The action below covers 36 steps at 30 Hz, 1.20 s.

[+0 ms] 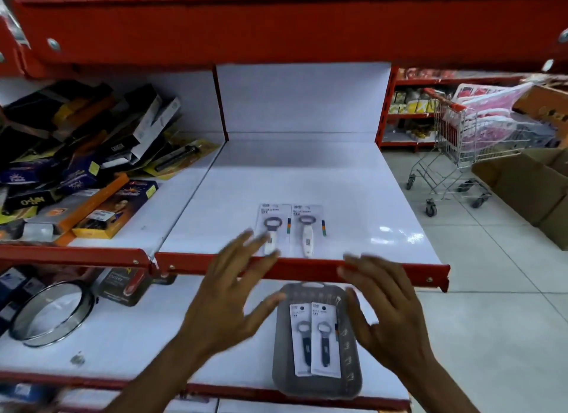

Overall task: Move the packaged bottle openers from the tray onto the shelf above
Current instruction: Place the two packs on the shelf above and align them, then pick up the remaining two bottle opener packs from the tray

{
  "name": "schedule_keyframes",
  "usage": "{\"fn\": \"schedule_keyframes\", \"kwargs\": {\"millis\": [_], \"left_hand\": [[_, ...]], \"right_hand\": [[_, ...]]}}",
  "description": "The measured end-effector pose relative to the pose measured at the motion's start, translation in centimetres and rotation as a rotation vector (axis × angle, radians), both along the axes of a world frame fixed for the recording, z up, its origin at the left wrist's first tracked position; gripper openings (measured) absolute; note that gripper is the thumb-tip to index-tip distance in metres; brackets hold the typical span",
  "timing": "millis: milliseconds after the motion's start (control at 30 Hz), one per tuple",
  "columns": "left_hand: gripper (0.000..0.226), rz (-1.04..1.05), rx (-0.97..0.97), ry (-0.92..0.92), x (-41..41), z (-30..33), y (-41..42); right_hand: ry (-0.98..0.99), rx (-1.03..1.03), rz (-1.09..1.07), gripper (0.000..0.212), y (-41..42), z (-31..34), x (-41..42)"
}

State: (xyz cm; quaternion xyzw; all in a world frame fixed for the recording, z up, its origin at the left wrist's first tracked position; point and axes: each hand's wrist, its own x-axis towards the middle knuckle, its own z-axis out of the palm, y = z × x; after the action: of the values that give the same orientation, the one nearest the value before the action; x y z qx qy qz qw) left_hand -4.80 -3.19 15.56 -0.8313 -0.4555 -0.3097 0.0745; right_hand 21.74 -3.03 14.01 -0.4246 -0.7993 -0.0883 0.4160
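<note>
Two packaged bottle openers with white handles (290,228) lie side by side near the front edge of the white upper shelf (353,203). On the lower shelf sits a grey tray (284,366), and in it lie two packaged openers with dark handles (316,339). My left hand (227,292) hovers open in front of the upper shelf's red lip, its fingertips over the left white-handled pack. To the right of the tray my right hand (384,308) is open too, fingers spread at the lip. Neither hand holds anything.
Boxed goods (83,166) are piled on the upper shelf's left bay. A round sieve (50,314) and a carded cutter (123,286) lie on the lower shelf's left. A shopping trolley (467,154) and cardboard boxes (528,185) stand on the tiled floor to the right.
</note>
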Motion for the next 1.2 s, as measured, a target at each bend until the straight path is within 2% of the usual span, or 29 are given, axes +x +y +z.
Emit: {"fn": "schedule_keyframes", "kwargs": {"millis": [33, 100, 167, 267, 367, 500, 600, 733, 900, 967, 1067, 1133, 1200], "left_hand": [[0.054, -0.020, -0.016, -0.036, 0.3, -2.2, -1.4], [0.046, -0.025, -0.170, -0.011, 1.2, -6.5, -3.2], [0.049, -0.006, -0.416, 0.063, 2.3, -10.2, -3.2], [0.074, 0.056, -0.818, 0.136, 3.5, -13.8, -0.6], [0.094, 0.082, -0.936, 0.203, 4.9, -15.9, 3.1], [0.106, 0.062, -1.027, 0.268, 6.6, -18.0, 7.5], [0.124, 0.048, -1.037, 0.350, 6.9, -20.0, 9.7], [0.133, 0.032, -0.969, 0.467, 7.2, -21.6, 10.5], [0.149, 0.050, -0.912, 0.484, 7.6, -21.7, 11.2], [0.152, 0.066, -0.873, 0.540, 7.7, -22.0, 11.7], [0.158, 0.102, -0.826, 0.573, 8.0, -22.1, 12.0], [0.153, 0.138, -0.806, 0.505, 7.8, -21.7, 11.5], [0.135, 0.180, -0.731, 0.387, 7.2, -20.4, 10.0]], "right_hand": [[-0.043, -0.030, -0.019, 0.033, -0.6, -2.4, 0.9], [-0.152, -0.224, -0.067, 0.033, -1.2, -6.8, 1.9], [-0.254, -0.515, -0.103, 0.050, -0.6, -10.0, 2.2], [-0.339, -0.865, -0.113, 0.061, 1.5, -13.1, 1.6], [-0.426, -1.045, -0.058, 0.086, 5.0, -15.7, 0.6], [-0.625, -1.047, 0.015, 0.129, 9.8, -18.5, -0.9], [-0.801, -0.964, 0.017, 0.145, 11.7, -20.0, -1.4], [-0.984, -0.886, -0.020, 0.144, 12.0, -20.4, -1.6], [-1.145, -0.688, -0.103, 0.138, 12.0, -20.9, -1.4], [-1.009, -0.719, -0.110, 0.132, 11.5, -20.1, -1.3], [-0.516, -0.912, -0.098, 0.107, 10.2, -16.8, -0.5], [-0.269, -0.984, -0.100, 0.075, 8.9, -14.3, 0.5], [-0.156, -1.018, -0.091, 0.038, 6.9, -12.1, 1.5]]}}
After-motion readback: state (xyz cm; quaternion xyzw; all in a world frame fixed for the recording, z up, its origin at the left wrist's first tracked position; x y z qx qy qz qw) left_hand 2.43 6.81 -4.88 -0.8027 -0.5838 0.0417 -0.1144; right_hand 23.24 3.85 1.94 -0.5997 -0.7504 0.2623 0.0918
